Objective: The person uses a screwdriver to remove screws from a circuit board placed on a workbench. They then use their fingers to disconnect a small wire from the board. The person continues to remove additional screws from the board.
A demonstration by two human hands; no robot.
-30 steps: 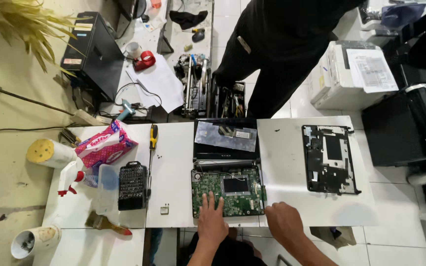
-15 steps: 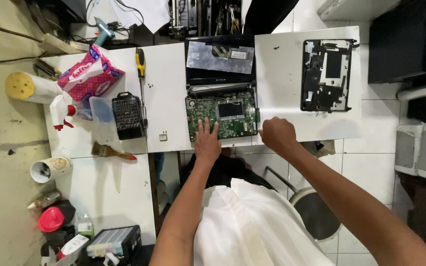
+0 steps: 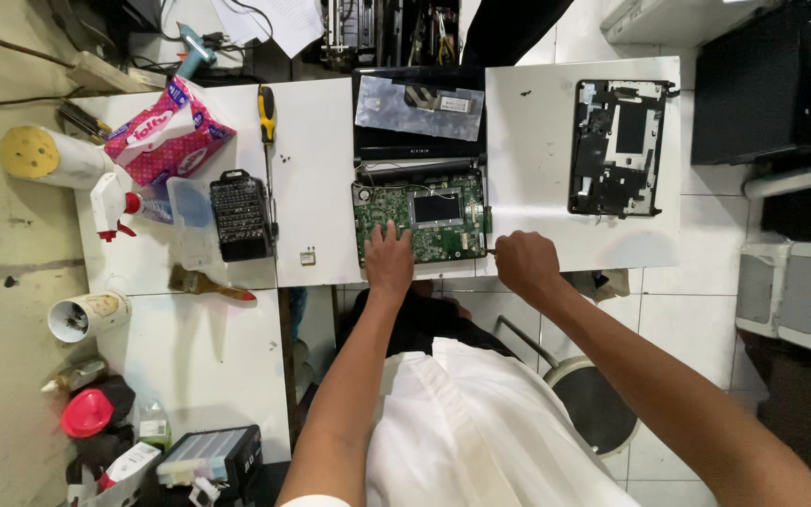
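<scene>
A small opened laptop lies on the white table, its green circuit board bared and its dark screen lid folded back. My left hand rests flat on the board's near left part, fingers spread. At the board's right edge my right hand is closed around a thin tool whose tip touches the board. The tool itself is mostly hidden in the fist. A black laptop cover panel lies apart to the right.
Left of the laptop are a black screwdriver bit case, a yellow-handled screwdriver, a pink tissue pack, a spray bottle, a brush and a cup. A person in black stands at the far side.
The camera view has tilted down and closer, showing my arms and white shirt. My right hand has slid to the board's right edge; my left hand stays on the board.
</scene>
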